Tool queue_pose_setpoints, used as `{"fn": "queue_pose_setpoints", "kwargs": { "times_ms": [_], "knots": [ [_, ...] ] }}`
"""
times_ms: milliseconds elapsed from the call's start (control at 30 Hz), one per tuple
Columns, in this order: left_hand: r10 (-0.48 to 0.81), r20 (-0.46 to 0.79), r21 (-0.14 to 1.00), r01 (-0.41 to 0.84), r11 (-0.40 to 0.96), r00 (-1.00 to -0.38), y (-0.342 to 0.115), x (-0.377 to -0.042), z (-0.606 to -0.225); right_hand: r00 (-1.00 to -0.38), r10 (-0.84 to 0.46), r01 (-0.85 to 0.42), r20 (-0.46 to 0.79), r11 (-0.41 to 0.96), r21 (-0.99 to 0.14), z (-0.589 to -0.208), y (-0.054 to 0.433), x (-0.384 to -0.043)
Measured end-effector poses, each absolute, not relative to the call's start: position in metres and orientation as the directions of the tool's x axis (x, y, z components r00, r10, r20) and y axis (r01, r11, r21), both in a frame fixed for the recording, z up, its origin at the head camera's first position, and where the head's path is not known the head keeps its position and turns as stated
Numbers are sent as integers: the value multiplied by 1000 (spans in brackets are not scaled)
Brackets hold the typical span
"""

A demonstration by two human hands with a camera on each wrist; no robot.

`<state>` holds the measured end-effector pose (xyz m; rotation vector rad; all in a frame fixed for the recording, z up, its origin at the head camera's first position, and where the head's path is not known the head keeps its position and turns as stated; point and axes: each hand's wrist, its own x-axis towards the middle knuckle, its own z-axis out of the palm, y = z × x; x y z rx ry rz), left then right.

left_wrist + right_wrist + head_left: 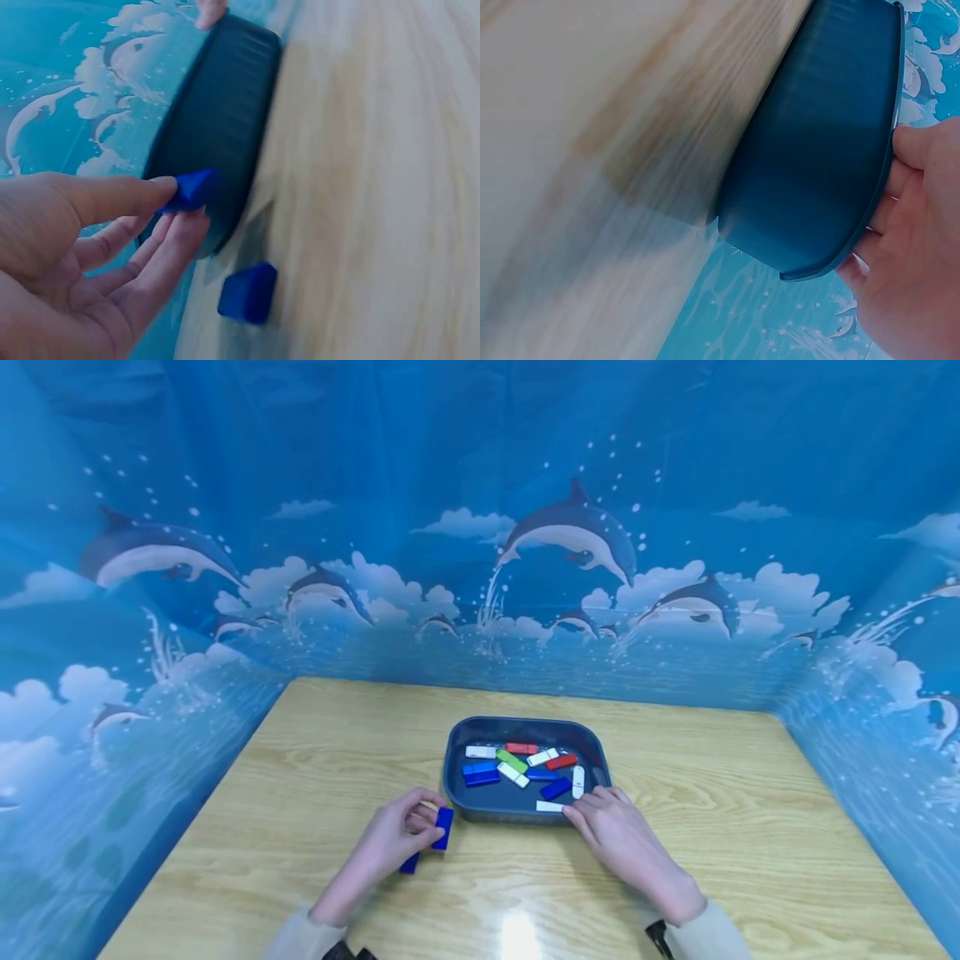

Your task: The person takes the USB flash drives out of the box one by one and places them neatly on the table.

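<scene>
My left hand (pixel 397 833) pinches a blue USB flash drive (pixel 444 828) between thumb and fingers, just off the near left corner of the dark blue tray (pixel 495 816). Beneath that hand a second blue flash drive (pixel 249 292) lies on the table, partly covered in the head view. Over the tray's near right corner, my right hand (pixel 618 835) reaches inside the rim, thumb and finger at the end of a white flash drive (pixel 550 807). In the right wrist view the tray wall (pixel 817 150) hides those fingertips and the white drive.
Several flash drives lie loosely in the tray, among them a green one (pixel 512 762), a red one (pixel 521 748) and a white one (pixel 578 782). The wooden table (pixel 697 777) meets a dolphin-printed curtain (pixel 450 568) at its back and sides.
</scene>
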<state>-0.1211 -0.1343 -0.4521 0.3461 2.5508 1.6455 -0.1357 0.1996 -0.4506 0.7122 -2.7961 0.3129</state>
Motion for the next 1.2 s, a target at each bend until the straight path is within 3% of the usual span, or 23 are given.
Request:
{"fn": "queue_pose_setpoints", "kwargs": {
  "times_ms": [733, 1200],
  "knots": [
    [234, 41, 659, 202, 724, -971, -137, -122, -461, -858, -434, -485, 273, 860, -158, -449, 200, -135],
    [260, 48, 605, 236, 760, -964, -147, -107, -460, -860, -432, -483, 272, 860, -162, -451, 199, -136]
  ]
}}
